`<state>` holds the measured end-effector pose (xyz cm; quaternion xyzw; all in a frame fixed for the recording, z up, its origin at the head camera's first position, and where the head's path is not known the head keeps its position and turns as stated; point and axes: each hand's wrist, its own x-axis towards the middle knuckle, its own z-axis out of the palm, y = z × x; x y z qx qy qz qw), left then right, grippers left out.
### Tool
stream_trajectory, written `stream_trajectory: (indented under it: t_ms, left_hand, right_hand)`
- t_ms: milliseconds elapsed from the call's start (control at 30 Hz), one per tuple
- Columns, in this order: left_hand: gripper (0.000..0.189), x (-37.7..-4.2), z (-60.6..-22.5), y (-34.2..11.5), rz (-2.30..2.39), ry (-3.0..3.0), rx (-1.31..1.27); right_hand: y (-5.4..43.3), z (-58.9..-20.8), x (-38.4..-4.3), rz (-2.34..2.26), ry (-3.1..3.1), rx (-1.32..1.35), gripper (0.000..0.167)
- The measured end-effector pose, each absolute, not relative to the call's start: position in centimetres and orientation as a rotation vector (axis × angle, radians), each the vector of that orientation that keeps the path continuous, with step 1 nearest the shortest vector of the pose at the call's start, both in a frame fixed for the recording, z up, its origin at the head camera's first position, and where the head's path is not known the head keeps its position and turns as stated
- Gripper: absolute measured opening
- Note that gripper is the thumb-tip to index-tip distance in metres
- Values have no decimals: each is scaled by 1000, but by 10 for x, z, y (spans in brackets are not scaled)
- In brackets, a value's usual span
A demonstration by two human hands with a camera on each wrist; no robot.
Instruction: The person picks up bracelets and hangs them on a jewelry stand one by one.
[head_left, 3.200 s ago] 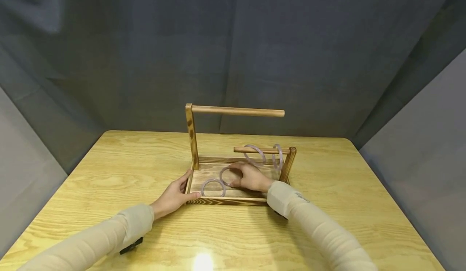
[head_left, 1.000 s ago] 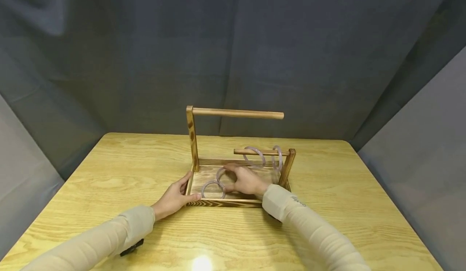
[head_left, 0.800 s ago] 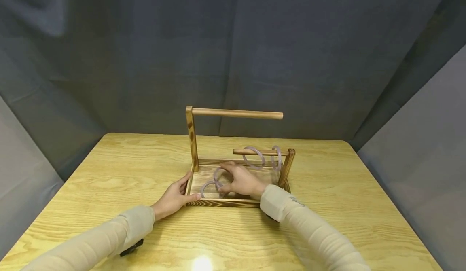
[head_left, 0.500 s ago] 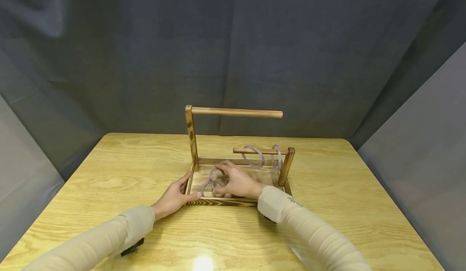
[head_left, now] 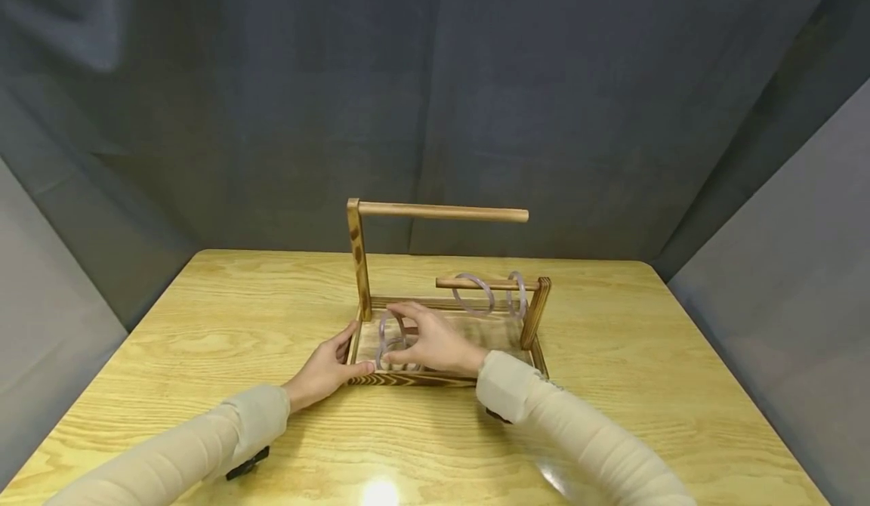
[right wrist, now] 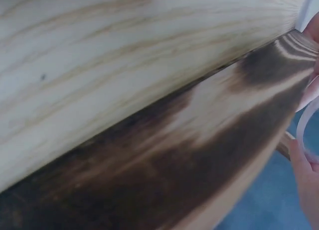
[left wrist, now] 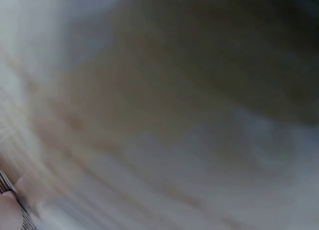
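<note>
My left hand (head_left: 319, 370) grips the front left corner of a wooden jewelry stand (head_left: 442, 378), its thumb on the front rim and fingers along the left side. My right hand (head_left: 438, 344) pinches a pale lilac bangle (head_left: 383, 328) between thumb and fingers, raised on edge in the tray's left part. A second bangle (head_left: 378, 361) lies in the tray just below it, partly hidden. In the right wrist view, fingers hold the bangle (right wrist: 300, 130) beyond the dark tray wall (right wrist: 164, 145). The left wrist view is mostly blurred.
Two more bangles, one leaning (head_left: 486, 288) and one near the post (head_left: 522, 294), hang on the short low peg (head_left: 445, 282). A longer bare peg (head_left: 442, 211) runs above from the left post (head_left: 359, 264). The stand rests on a wood-grain table (head_left: 238, 317) before a dark curtain.
My right hand has moved left with its bangle, which now stands more on edge and overlaps the lying one. My left hand and the hanging bangles have stayed in place.
</note>
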<state>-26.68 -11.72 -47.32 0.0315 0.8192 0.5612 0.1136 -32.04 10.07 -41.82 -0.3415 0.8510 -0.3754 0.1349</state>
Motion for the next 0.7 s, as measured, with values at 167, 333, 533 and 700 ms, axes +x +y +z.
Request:
stream_trajectory:
  t_ms: [167,333,533,700]
  left_hand:
    - [97,-267,-474,-118,1638,2407,100]
    - [100,-268,-474,-119,1643,2408,108]
    - [99,-268,-475,-119,1651,2394,106]
    - [99,-268,-475,-119,1637,2409,100]
  right_hand:
    - [99,-416,-315,-1175,2377,-973,88]
    - [100,-413,-312,-1182,2384,-977,88]
    - [102,-405,-308,-1176,2413,-999,89]
    - [107,-399,-304,-1203,2415,-1029,86]
